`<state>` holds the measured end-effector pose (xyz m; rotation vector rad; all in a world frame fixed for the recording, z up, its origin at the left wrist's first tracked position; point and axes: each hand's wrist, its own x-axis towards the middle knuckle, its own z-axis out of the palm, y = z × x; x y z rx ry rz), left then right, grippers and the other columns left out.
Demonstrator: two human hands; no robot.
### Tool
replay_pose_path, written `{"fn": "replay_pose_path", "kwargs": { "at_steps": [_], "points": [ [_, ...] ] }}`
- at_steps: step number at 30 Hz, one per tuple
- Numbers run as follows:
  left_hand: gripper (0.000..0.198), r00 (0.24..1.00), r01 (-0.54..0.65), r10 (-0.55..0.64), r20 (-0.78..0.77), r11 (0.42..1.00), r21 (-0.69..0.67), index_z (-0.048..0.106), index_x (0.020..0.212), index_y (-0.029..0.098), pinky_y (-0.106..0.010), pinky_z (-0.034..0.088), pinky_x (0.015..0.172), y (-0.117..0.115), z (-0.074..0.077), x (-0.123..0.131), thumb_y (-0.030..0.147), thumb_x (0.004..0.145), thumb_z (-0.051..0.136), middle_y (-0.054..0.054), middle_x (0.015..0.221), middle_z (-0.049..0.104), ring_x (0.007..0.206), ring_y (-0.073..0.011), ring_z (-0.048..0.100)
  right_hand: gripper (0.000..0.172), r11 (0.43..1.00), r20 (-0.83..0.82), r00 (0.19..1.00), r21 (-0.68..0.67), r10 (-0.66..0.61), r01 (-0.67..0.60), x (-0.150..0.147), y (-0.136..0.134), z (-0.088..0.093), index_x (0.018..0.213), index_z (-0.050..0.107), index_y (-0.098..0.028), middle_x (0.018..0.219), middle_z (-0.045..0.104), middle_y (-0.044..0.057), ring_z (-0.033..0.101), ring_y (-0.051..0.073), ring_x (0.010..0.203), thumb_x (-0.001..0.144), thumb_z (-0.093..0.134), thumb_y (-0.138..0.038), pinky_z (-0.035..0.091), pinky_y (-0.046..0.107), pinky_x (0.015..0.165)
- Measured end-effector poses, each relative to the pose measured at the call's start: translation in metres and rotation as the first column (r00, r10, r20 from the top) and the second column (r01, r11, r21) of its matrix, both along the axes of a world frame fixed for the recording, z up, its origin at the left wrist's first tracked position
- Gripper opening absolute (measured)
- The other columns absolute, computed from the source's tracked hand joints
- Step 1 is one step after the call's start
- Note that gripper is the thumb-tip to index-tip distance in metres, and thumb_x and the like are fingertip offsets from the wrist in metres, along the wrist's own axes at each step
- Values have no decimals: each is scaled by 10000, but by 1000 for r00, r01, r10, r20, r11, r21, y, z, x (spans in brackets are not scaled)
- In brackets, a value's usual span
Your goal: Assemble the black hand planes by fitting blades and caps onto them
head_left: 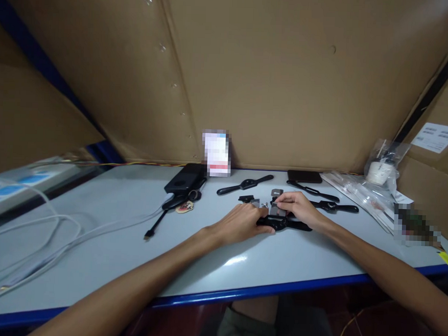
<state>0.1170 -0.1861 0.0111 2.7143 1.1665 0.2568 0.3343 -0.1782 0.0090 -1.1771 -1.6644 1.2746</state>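
At the far left, loose white cables trail over the pale grey, blue-edged tabletop; the black rectangular box sits towards the back, away from the hands, with a short black cable before it. A bright upright screen, its content blurred out, leans against the brown cardboard wall, probably so that it faces the person; a long black watch-shaped piece lies flat in front of it. The person's left hand is closed on the left end of a glossy black watch-shaped device, thumb along the near edge, seemingly to steady it on the tabletop; some fingertips are hidden. The right hand pinches a small flat grey piece between thumb and forefinger, just above the device, a light grip that would suit something so thin. Further right, two more black watch-shaped pieces lie near the right forearm; a dark flat rectangle rests against the back, and clear plastic bags lie well aside, leaving elbow room.
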Motion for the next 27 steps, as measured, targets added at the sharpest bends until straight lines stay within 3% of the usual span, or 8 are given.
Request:
{"fn": "replay_pose_path", "kwargs": {
  "at_steps": [6, 14, 19, 22, 27],
  "points": [
    [359, 998, -5, 6, -63, 1000, 27, 705, 1041, 175, -332, 324, 591, -6, 4, 2, 515, 950, 634, -73, 738, 704, 688, -261, 669, 86, 995, 7, 1000, 101, -7, 6, -7, -1, -4, 786, 703, -187, 719, 710, -3, 678, 166, 698, 824, 651, -131, 496, 296, 718],
    [439, 999, -42, 41, -19, 998, -36, 710, 1122, 176, -326, 347, 606, -2, 0, 1, 565, 942, 614, -78, 793, 734, 723, -258, 673, 167, 949, 288, 958, 297, 16, -105, -1, -10, 1, 927, 777, -205, 870, 769, 33, 695, 197, 816, 886, 622, -156, 495, 320, 759],
    [372, 997, -78, 80, 6, 988, -136, 736, 1071, 198, -335, 360, 639, -2, 5, 0, 522, 927, 622, -67, 841, 750, 741, -246, 655, 345, 889, 511, 851, 325, 124, -324, 6, -16, 16, 1119, 782, -228, 961, 758, 56, 665, 236, 855, 783, 749, -153, 477, 346, 758],
    [360, 997, -68, 72, 18, 984, -164, 732, 1081, 204, -330, 367, 650, -3, 9, 0, 507, 922, 619, -55, 844, 749, 735, -236, 644, 396, 848, 605, 794, 390, 58, -359, 6, -23, 20, 1176, 761, -246, 1073, 734, 84, 654, 273, 970, 789, 739, -163, 478, 376, 833],
    [393, 998, -30, 40, 50, 981, -190, 719, 1108, 190, -319, 377, 652, -3, 12, -1, 519, 933, 593, -62, 873, 751, 734, -221, 637, 470, 832, 659, 750, 385, 54, -398, 4, -29, 17, 1296, 705, -222, 1209, 686, 133, 640, 308, 1080, 831, 678, -155, 492, 433, 932]
  ]
}}
